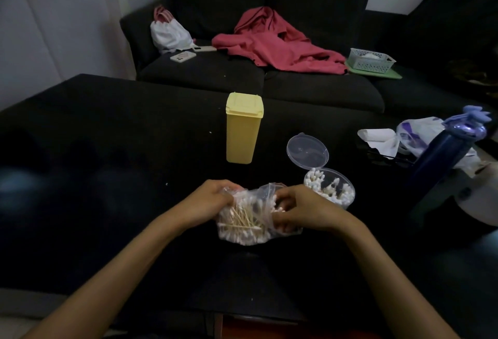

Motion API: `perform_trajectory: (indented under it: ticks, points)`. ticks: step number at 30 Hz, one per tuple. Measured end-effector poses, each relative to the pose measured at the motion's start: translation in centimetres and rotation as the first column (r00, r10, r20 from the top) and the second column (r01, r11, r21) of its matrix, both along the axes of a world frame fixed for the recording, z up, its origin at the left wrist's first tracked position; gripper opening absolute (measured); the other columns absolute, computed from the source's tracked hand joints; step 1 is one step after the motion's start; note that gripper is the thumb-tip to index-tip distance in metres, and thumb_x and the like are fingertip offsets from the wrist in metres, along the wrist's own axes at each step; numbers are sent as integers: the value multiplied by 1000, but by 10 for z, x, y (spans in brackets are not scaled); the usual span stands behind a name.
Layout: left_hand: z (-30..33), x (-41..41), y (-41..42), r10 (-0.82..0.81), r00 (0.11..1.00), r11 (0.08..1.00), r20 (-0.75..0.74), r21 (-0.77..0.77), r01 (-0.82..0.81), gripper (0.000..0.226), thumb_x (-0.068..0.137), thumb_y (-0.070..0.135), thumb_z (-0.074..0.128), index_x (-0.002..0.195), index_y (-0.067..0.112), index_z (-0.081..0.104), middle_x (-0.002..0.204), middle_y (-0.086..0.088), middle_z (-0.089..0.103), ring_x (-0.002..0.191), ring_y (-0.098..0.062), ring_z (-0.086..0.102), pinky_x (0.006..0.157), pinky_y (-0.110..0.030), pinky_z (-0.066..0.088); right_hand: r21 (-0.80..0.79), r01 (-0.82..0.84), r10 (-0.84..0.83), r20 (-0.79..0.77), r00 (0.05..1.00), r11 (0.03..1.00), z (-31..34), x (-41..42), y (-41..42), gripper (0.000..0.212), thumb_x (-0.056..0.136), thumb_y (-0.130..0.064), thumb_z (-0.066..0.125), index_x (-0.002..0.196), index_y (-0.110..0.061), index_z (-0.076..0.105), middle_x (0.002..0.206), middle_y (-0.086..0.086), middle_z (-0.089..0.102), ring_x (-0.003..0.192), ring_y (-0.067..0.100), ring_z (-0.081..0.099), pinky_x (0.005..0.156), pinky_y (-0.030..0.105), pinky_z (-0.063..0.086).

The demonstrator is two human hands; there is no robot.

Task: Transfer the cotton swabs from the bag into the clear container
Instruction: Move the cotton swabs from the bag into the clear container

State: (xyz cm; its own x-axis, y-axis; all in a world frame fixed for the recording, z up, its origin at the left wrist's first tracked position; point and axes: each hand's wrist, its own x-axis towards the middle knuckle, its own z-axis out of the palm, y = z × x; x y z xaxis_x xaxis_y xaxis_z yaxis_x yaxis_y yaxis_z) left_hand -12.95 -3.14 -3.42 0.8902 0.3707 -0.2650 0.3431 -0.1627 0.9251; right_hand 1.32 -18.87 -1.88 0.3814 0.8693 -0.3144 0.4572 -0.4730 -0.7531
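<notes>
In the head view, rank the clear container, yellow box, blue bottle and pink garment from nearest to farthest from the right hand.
From the right hand:
1. Clear container, just beyond it to the right.
2. Yellow box, behind and left.
3. Blue bottle, far right.
4. Pink garment, back on the sofa.

Home living room: dark sofa [242, 74]

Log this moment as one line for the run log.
stage: reaching into bag | left hand: holds bag | right hand: fingers in bag mouth | clear container: lid open, partly filled
</notes>
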Motion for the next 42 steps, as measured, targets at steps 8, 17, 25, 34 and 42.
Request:
perform_trajectory:
  ticks: [8,17,25,34,42]
  points:
    - [2,2,-2,-42,999,999,-14,-8,42,28,93,4,47,105,24,63,102,-3,66,87,-12,67,70,-22,53,84,33,-56,278,959,996,-7,-6,10,16,81,-30,71,87,-14,73,82,6,72,72,17,66,69,32,52]
    - [-5,2,-1,131,990,991,45,-17,-131,36,82,23,72,112,20,53,102,4,65,83,-4,68,63,-16,54,35,147,-151,277,949,988,-6,2,2,21,81,-21,72,72,-2,70,68,11,68,58,18,61,53,28,48]
    - [-15,4,-5,178,982,983,55,46,-181,41,74,7,78,103,22,52,102,-2,64,87,-8,64,76,-24,56,95,117,-138,251,958,989,0,-1,4,9,77,-15,74,84,-19,76,77,6,73,64,14,66,64,30,55]
    - [0,5,-7,176,981,980,77,-112,-167,36,77,24,75,108,27,56,100,6,66,83,-2,65,62,-14,48,211,116,-152,163,975,971,13,-4,-2,9,78,-11,74,86,-15,74,82,4,74,73,10,71,70,32,59]
    - [-6,7,-8,305,946,942,106,-181,-284,27,80,18,73,105,14,64,95,-5,71,76,-8,69,57,-14,54,234,98,-155,239,959,967,12,-6,1,13,79,-14,73,86,-24,74,82,-1,74,73,9,69,70,30,59]
